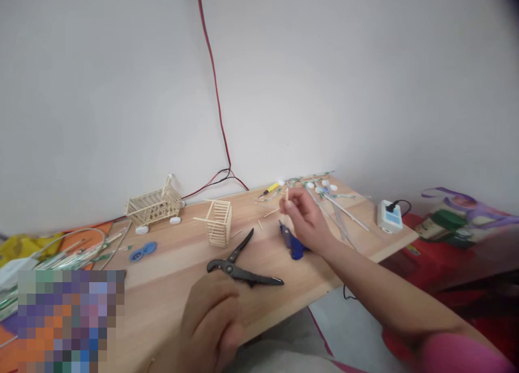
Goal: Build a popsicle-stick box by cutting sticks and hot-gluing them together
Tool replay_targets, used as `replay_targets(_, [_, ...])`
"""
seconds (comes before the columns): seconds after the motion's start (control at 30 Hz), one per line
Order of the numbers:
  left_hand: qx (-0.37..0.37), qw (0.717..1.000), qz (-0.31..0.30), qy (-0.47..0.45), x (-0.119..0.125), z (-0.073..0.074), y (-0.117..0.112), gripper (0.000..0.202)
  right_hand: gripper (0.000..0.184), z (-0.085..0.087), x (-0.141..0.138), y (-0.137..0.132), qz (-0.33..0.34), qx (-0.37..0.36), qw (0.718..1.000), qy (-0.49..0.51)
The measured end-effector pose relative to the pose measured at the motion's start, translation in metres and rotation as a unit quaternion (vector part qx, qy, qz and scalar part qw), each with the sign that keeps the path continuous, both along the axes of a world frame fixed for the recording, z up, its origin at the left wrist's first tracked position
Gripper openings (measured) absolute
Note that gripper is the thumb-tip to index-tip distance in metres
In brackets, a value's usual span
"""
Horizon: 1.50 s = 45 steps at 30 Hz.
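Note:
My right hand [306, 216] is raised over the wooden board [170, 292], its fingers pinched on a short wooden stick [286, 194] held upright. Just under it lies a blue glue gun [292, 242]. My left hand [213, 321] rests near the board's front edge with fingers curled closed; nothing shows in them. Black cutting pliers [241, 267] lie open just beyond its knuckles. A small cage of wooden sticks [219, 222] stands mid-board, and a stick-built cart with white wheels [154, 206] sits at the back left.
Two blue bottle caps [143, 251] lie left of the pliers. Clear straws and white caps [336, 202] are scattered at the back right. A white power socket [389, 216] sits on the right corner. A red wire [214, 92] runs down the wall. Bundled straws [73, 254] lie at left.

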<state>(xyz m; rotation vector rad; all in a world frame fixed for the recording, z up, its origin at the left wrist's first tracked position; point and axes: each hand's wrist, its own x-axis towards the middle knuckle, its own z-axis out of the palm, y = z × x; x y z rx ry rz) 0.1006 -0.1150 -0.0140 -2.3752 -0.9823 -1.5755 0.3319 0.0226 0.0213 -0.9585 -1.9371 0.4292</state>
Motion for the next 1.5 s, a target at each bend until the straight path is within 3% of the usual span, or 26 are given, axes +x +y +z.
replay_targets(0.07, [-0.008, 1.0, 0.002, 0.017, 0.011, -0.002, 0.017, 0.01, 0.021, -0.004, 0.002, -0.023, 0.0, -0.078, 0.997, -0.001])
replay_targets(0.13, [-0.042, 0.999, 0.007, 0.01, 0.019, -0.008, 0.028, 0.012, 0.018, -0.017, -0.001, -0.04, 0.029, -0.114, 0.988, -0.103])
replay_targets(0.23, [-0.081, 0.997, -0.004, 0.006, 0.022, -0.018, 0.035, 0.011, 0.024, -0.045, -0.012, -0.055, 0.113, -0.12, 0.952, -0.257])
replay_targets(0.4, [-0.118, 0.993, 0.012, 0.021, 0.023, -0.025, 0.034, 0.011, 0.016, -0.077, -0.02, -0.063, 0.112, -0.128, 0.908, -0.383])
replay_targets(0.63, [-0.133, 0.99, 0.037, 0.038, 0.022, -0.031, 0.039, 0.016, 0.021, -0.086, 0.009, -0.045, 0.078, -0.118, 0.921, -0.363])
replay_targets(0.83, [-0.168, 0.984, 0.007, 0.057, 0.025, -0.03, 0.04, 0.021, 0.022, -0.093, 0.02, -0.031, -0.055, -0.114, 0.928, -0.35])
replay_targets(1.0, [-0.186, 0.981, -0.001, 0.063, 0.026, -0.031, 0.041, 0.022, 0.027, -0.094, 0.013, -0.038, -0.136, -0.051, 0.94, -0.308])
replay_targets(1.1, [-0.209, 0.974, 0.017, 0.081, 0.026, -0.033, 0.042, 0.025, 0.025, -0.094, 0.001, -0.053, -0.085, -0.024, 0.956, -0.281])
replay_targets(1.23, [-0.273, 0.951, 0.022, 0.144, 0.028, -0.039, 0.046, 0.028, 0.019, -0.097, -0.015, -0.067, -0.002, -0.03, 0.941, -0.338])
replay_targets(1.4, [-0.335, 0.901, 0.015, 0.275, 0.033, -0.045, 0.051, 0.025, 0.017, -0.102, -0.019, -0.067, 0.002, -0.053, 0.942, -0.331])
replay_targets(1.5, [-0.341, 0.889, 0.026, 0.305, 0.035, -0.044, 0.051, 0.025, 0.017, -0.103, -0.017, -0.066, 0.008, -0.07, 0.943, -0.324])
